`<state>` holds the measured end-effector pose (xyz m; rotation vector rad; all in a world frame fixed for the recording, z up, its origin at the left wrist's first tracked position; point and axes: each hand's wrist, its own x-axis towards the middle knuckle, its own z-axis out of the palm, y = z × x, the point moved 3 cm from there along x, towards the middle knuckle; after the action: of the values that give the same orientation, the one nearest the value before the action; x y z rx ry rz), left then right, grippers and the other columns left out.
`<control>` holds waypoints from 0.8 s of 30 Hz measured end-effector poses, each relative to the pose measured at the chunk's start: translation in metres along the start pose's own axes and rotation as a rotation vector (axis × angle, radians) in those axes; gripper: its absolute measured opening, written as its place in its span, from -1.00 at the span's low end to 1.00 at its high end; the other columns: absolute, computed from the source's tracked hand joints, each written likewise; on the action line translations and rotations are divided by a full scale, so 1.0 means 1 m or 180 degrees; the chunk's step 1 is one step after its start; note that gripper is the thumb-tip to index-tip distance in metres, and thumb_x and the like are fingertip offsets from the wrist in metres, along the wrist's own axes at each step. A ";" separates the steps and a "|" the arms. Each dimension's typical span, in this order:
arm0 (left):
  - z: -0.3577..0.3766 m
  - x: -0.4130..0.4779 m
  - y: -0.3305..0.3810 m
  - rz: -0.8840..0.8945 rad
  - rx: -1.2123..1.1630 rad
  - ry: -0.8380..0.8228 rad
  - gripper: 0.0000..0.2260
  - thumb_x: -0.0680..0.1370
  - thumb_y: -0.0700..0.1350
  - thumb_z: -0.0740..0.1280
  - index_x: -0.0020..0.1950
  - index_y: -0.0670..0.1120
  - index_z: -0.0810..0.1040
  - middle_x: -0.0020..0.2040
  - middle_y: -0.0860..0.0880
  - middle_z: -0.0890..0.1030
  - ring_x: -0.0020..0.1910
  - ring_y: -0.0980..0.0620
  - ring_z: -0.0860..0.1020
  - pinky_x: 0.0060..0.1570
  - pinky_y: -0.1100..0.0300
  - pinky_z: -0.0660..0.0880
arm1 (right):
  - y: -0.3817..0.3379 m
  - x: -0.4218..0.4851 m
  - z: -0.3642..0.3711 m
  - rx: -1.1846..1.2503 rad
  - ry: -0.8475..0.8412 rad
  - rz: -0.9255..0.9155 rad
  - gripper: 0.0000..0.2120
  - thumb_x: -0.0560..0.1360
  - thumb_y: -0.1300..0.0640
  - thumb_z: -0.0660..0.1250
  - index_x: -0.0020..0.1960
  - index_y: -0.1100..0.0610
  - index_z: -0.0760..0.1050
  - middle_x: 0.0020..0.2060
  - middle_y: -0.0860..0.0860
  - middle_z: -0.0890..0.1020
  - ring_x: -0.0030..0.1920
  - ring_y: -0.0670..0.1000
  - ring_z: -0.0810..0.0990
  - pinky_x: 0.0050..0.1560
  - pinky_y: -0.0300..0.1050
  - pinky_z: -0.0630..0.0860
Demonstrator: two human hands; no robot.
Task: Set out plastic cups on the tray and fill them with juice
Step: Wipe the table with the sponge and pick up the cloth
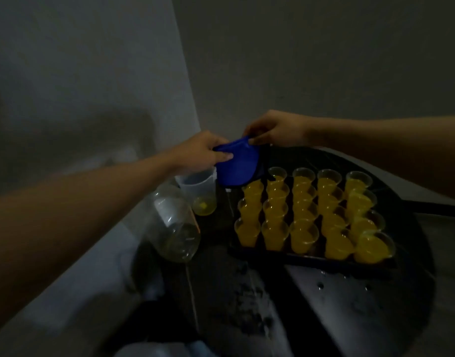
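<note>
Several clear plastic cups (303,235) filled with orange juice stand in rows on a dark tray (309,258). Above the tray's far left corner hangs a blue cloth (236,166). My left hand (203,150) grips the cloth's left edge. My right hand (275,130) pinches its top right corner. A clear measuring jug (198,189) with a little yellow juice at its bottom stands left of the tray, just below my left hand.
A large clear plastic bottle (175,225) with a trace of liquid lies tilted in front of the jug. Everything sits on a dark round table (414,253). A pale wall corner rises on the left. The scene is dim.
</note>
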<state>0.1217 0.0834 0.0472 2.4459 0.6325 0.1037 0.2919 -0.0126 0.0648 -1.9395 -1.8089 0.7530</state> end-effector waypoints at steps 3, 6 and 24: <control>0.011 -0.041 -0.009 0.0000 -0.0187 -0.0034 -0.85 0.66 -0.19 0.30 0.14 -0.13 0.65 -0.06 -0.05 0.68 -0.09 0.12 0.63 -0.03 0.23 0.51 | -0.019 -0.015 0.032 0.0118 -0.0023 0.0014 -0.78 0.65 0.17 0.21 0.23 0.04 0.54 0.07 -0.06 0.62 0.09 -0.13 0.59 0.12 -0.17 0.47; 0.033 -0.074 -0.025 -0.0078 -0.0350 -0.0080 -0.82 0.66 -0.19 0.29 0.14 -0.26 0.64 0.05 -0.20 0.66 0.07 -0.11 0.64 0.18 -0.07 0.55 | -0.029 -0.026 0.070 0.0165 -0.0064 0.0011 -0.76 0.63 0.18 0.23 0.26 0.07 0.54 0.08 -0.05 0.61 0.10 -0.14 0.58 0.11 -0.18 0.47; 0.210 -0.153 -0.116 0.1154 0.1803 0.0105 -0.56 0.49 -0.20 0.45 0.37 -0.12 0.57 0.38 -0.09 0.58 0.40 -0.07 0.51 0.36 -0.01 0.47 | 0.035 -0.082 0.269 -0.0954 0.0597 -0.1012 -0.68 0.56 0.06 0.22 0.27 0.05 0.57 0.13 0.03 0.67 0.11 -0.02 0.64 0.13 -0.08 0.59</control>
<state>-0.0165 -0.0187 -0.1795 3.0945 0.2386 0.1219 0.1515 -0.1188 -0.1567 -1.7551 -2.1323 0.1993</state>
